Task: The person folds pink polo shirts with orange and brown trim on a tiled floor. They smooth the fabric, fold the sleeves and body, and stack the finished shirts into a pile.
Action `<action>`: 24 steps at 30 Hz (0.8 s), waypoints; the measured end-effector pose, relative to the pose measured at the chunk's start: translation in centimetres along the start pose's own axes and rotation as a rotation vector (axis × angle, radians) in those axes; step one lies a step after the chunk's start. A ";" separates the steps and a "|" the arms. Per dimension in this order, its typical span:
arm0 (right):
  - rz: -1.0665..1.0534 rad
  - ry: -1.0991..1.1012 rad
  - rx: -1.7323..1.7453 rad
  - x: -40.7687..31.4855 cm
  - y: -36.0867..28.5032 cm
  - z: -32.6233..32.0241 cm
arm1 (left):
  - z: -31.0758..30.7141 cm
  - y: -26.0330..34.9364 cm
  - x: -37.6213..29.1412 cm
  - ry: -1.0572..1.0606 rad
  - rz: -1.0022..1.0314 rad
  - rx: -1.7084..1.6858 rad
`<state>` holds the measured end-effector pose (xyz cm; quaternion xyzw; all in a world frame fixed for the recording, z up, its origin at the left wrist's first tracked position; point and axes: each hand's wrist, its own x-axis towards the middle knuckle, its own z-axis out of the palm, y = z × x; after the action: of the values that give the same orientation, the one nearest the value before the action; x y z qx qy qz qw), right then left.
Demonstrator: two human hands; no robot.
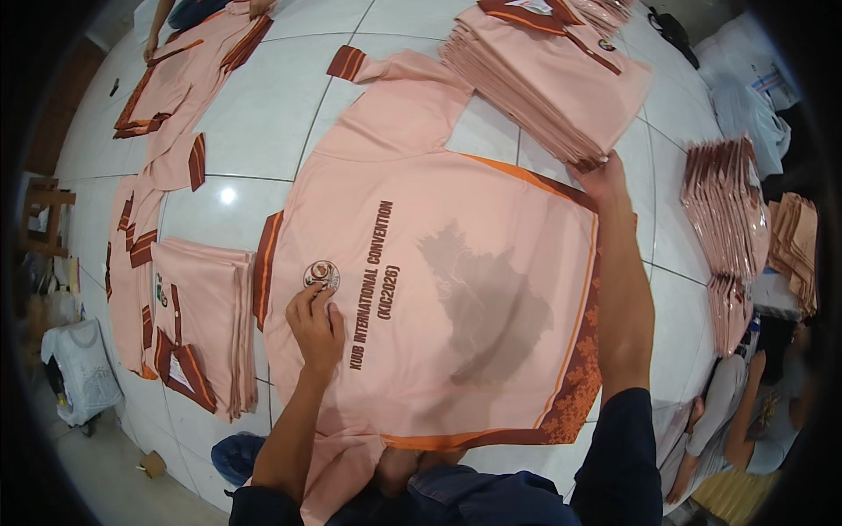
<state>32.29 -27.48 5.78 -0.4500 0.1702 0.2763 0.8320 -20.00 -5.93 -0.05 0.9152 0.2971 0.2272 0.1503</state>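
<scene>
A pink shirt [421, 184] with maroon and orange trim lies spread flat on the white tiled floor, its printed back facing up. My left hand [316, 325] rests on the shirt near the collar, fingertips touching a round emblem [321, 275]; it grips nothing. Up at the right, my right hand [598, 174] is at the lower corner of a tall stack of folded pink shirts [539, 72], just beyond the spread shirt's hem. Its fingertips are partly hidden, so whether they pinch the cloth is unclear.
Another stack of folded shirts [204, 296] stands left of the collar. More shirts [164, 112] lie at the upper left, where another person's hands touch them. Bagged shirts [723, 204] are lined up at the right. Another person sits at the lower right. A plastic bag [82, 371] lies lower left.
</scene>
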 end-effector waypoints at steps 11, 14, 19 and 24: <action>0.113 -0.148 -0.339 3.1 -3.3 0.3 | -0.1 -0.1 0.2 -0.045 -0.016 0.029; 0.045 -0.170 -0.502 3.6 -2.9 -0.7 | -0.1 0.0 0.1 -0.060 -0.025 0.033; -0.111 -0.193 -0.578 4.7 -1.9 -2.4 | 0.0 0.0 0.2 -0.060 -0.019 0.051; -0.040 -0.181 -0.377 7.0 -1.3 -3.0 | 0.0 0.0 0.2 -0.059 -0.008 0.065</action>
<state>38.52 -28.41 1.29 -0.5744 0.0311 0.3260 0.7502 -19.82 -5.76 0.01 0.9247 0.3032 0.1899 0.1300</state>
